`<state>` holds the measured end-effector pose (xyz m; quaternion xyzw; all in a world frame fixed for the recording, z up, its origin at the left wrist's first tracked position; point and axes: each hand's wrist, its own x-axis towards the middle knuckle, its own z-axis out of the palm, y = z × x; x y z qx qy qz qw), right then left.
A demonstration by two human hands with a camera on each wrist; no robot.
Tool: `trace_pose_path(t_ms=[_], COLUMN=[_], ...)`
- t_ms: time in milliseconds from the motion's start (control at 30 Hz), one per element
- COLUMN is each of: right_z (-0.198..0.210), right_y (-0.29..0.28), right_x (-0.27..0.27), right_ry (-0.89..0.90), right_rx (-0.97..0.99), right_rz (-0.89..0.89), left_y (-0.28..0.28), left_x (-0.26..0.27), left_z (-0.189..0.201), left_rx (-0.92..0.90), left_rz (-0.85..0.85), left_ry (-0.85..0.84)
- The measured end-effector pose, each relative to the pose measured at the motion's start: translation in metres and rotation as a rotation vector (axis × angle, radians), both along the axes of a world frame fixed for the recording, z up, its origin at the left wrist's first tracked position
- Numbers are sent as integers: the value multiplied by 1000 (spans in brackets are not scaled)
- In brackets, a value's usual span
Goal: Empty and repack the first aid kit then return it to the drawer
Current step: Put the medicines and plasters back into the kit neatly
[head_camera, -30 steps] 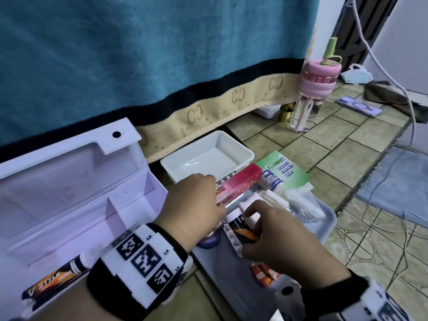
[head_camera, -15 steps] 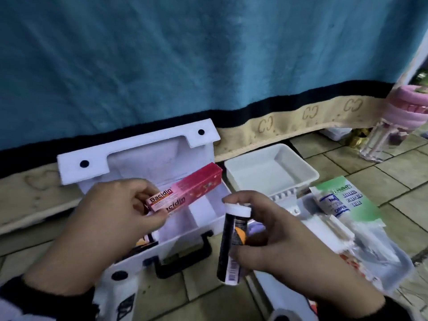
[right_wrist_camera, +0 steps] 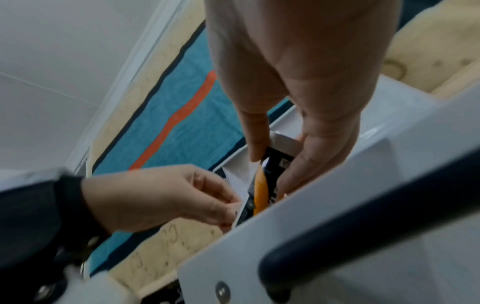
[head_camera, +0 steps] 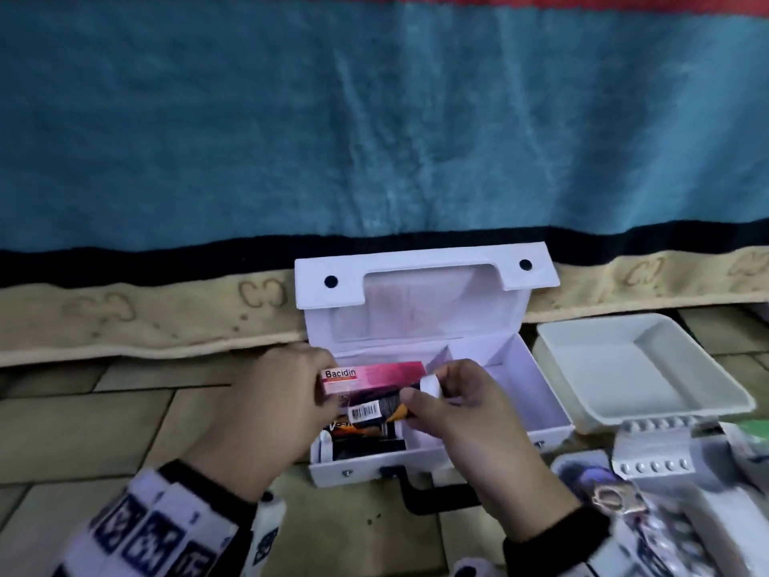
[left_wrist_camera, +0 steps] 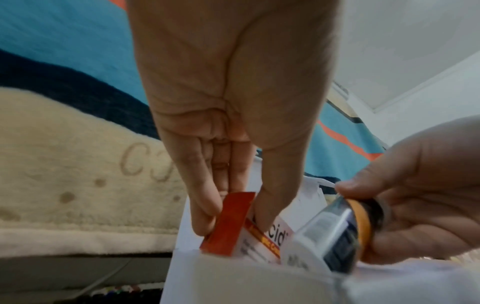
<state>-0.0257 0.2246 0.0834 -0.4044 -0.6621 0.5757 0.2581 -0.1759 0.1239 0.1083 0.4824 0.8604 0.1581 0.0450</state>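
Note:
The white first aid kit (head_camera: pixel 528 393) lies open on the tiled floor, its lid (head_camera: pixel 420 285) leaning back against the blanket. My left hand (head_camera: pixel 266 414) pinches a pink and red Bacidin box (head_camera: pixel 374 378) (left_wrist_camera: pixel 228 224) over the kit's left compartment. My right hand (head_camera: pixel 466 414) grips a black and orange tube with a white cap (head_camera: pixel 389 406) (right_wrist_camera: pixel 259 185), held slantwise just under the box. Another black and orange tube (head_camera: pixel 358 433) lies in the left compartment below them. The kit's middle and right compartments show bare white.
A white tray (head_camera: pixel 649 368) stands to the right of the kit. Blister packs (head_camera: pixel 653 451) and other supplies lie at the lower right. A teal blanket with a beige border (head_camera: pixel 125 314) hangs behind. The kit's black handle (head_camera: pixel 441 497) points toward me.
Both hands have carried the Bacidin box and the tube from the pile on the right to the open kit, now low over its left compartment. My view has swung left to centre on the kit.

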Motion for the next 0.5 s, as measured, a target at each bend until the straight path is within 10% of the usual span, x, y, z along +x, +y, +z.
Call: trace_pose_path(t_ms=[500], right_z=[-15], right_y=[-1], right_x=[-23], right_ry=[-331], right_rx=[336], right_rz=[153], left_y=[22], left_x=[-13], left_z=[-16], left_rx=[-308], left_rz=[-40], left_ry=[232])
